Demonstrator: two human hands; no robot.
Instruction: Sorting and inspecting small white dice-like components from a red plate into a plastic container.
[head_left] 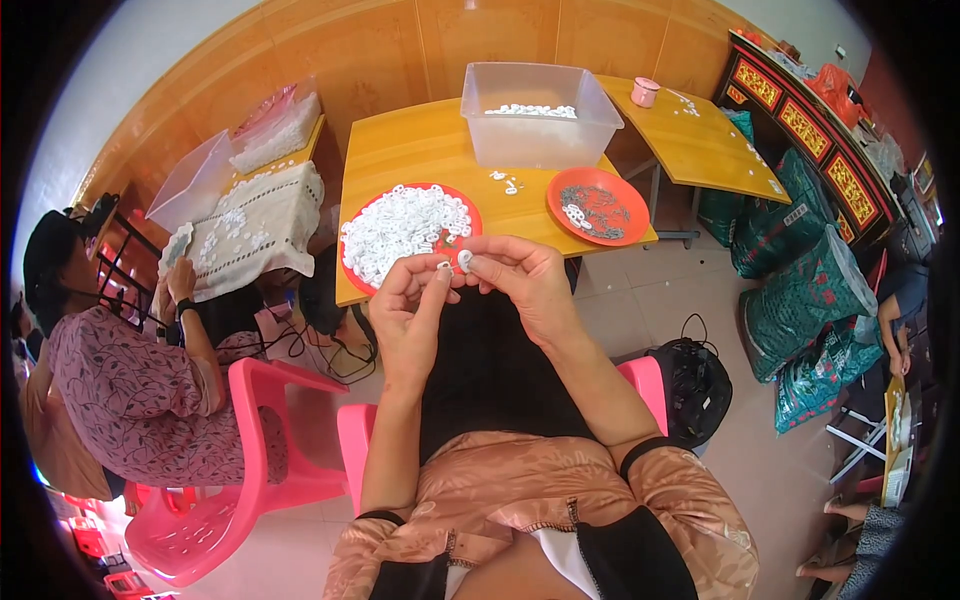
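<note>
Above the near edge of the yellow table, my left hand [412,305] and my right hand [528,290] meet with fingertips pinched. Between my right thumb and fingers is a small white ring-like plastic piece [465,259]. The left fingertips close on another tiny white piece [444,266], mostly covered by the thumb. Just beyond them a red plate [474,207] carries a heap of white looped plastic pieces [400,230]. Right of it, an orange-red dish [622,182] holds small grey metal parts [606,208] and several white pieces.
A clear plastic bin [540,145] with white pieces stands at the table's back. Left, a person [150,400] works at a cloth-covered table [285,215]. Pink chairs [250,480], a black bag [692,392] and green sacks [805,305] stand around; a pink cup [645,94] sits far right.
</note>
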